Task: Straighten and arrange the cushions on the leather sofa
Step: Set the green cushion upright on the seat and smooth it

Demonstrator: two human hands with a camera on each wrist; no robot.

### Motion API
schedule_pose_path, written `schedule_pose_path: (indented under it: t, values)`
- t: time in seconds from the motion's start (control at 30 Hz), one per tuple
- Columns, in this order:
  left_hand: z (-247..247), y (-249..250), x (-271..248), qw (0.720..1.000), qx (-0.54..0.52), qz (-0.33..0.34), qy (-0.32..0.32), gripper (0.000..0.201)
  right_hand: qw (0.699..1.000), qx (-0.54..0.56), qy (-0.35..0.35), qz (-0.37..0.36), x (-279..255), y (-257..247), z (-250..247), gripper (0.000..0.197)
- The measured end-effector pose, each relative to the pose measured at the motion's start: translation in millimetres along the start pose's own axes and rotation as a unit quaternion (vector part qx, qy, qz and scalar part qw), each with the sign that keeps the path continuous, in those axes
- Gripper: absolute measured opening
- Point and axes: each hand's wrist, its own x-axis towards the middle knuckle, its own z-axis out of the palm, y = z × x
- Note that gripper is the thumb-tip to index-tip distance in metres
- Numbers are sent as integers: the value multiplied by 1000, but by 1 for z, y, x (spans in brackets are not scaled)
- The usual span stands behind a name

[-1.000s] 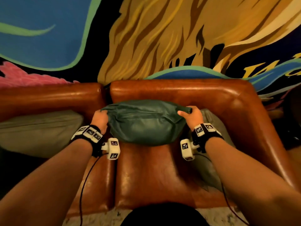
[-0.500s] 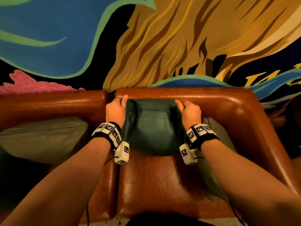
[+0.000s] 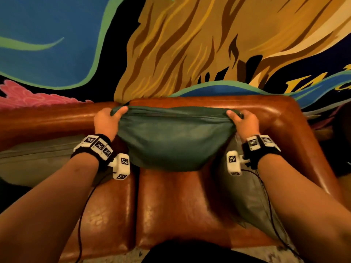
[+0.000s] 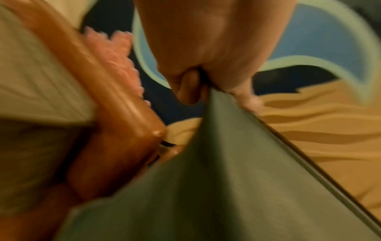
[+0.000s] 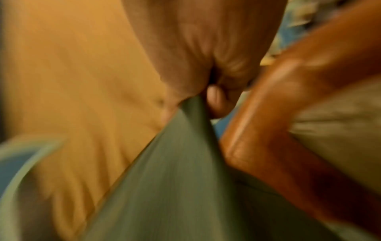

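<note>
A dark green leather cushion (image 3: 174,141) hangs in front of the brown leather sofa's backrest (image 3: 209,102), stretched wide between both hands. My left hand (image 3: 107,120) pinches its upper left corner, and my right hand (image 3: 242,121) pinches its upper right corner. In the blurred left wrist view, the left hand (image 4: 198,91) grips the green cushion (image 4: 226,187) at its corner. The blurred right wrist view shows the right hand (image 5: 198,97) clamped on the cushion's (image 5: 175,187) other corner. The cushion's lower edge sags just above the seat (image 3: 180,202).
A grey-olive cushion (image 3: 34,158) lies on the sofa to the left. Another greyish cushion (image 3: 247,196) lies under my right forearm against the sofa's right arm (image 3: 296,149). A painted mural wall (image 3: 171,44) rises right behind the backrest.
Both hands have moved apart and up along the cushion's top edge. The cushion, bunched narrow half a second ago, is now pulled wide and higher against the backrest.
</note>
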Motion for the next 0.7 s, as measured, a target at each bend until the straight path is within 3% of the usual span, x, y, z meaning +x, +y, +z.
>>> schedule_pose_path:
  t: [0.07, 0.23, 0.3, 0.4, 0.47, 0.53, 0.57, 0.6, 0.63, 0.67, 0.7]
  values:
    - [-2, -5, 0, 999, 42, -8, 6, 70, 999, 23, 21, 40, 3, 5, -6, 49]
    - [3, -17, 4, 997, 49, -54, -34, 80, 997, 63, 33, 30, 12, -12, -13, 44]
    - [3, -19, 4, 992, -37, -101, -71, 73, 999, 44, 21, 10, 18, -16, -21, 46]
    - [10, -24, 5, 955, -213, -147, -147, 53, 994, 105, 2, 23, 23, -26, -31, 44]
    - [12, -34, 6, 950, -232, -151, -143, 55, 992, 119, -22, 22, 25, -36, -31, 36]
    - [13, -38, 5, 971, -142, -155, -111, 72, 995, 76, -61, -24, 19, -57, -28, 30]
    - [16, -38, 3, 983, -11, -152, -106, 78, 995, 51, -76, -45, 14, -70, -24, 29]
    - [15, -27, -6, 980, 122, -115, -103, 87, 993, 31, -90, -62, 8, -86, -18, 30]
    - [19, -12, -16, 970, 198, -37, -134, 99, 991, 17, -105, -75, 1, -99, -8, 30]
    - [21, 9, -29, 956, 203, 73, -201, 109, 988, -1, -122, -96, -9, -114, 5, 29]
    - [25, 37, -44, 939, 130, 143, -283, 113, 982, -34, -139, -123, -20, -128, 21, 28]
